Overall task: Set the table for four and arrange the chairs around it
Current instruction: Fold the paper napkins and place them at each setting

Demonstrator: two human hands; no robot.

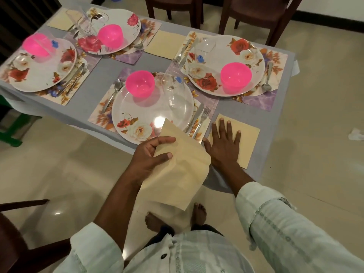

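My right hand (222, 142) lies flat with straight fingers on a cream napkin (249, 140) at the table's near right corner, beside the nearest floral plate (137, 115). My left hand (151, 156) grips another cream napkin (177, 170) that hangs over the table edge. The grey table (102, 83) holds several place settings, each with a floral mat, a plate, a pink bowl (140, 83), a clear glass (173, 91) and cutlery (199, 121). More cream napkins lie at the far side (164, 44) and far left (61, 20).
Two dark wooden chairs (173, 6) (256, 12) stand beyond the far edge of the table. Part of another dark chair (17, 229) shows at the lower left. A white crumpled scrap (356, 134) lies on the tiled floor at right. My bare feet show below.
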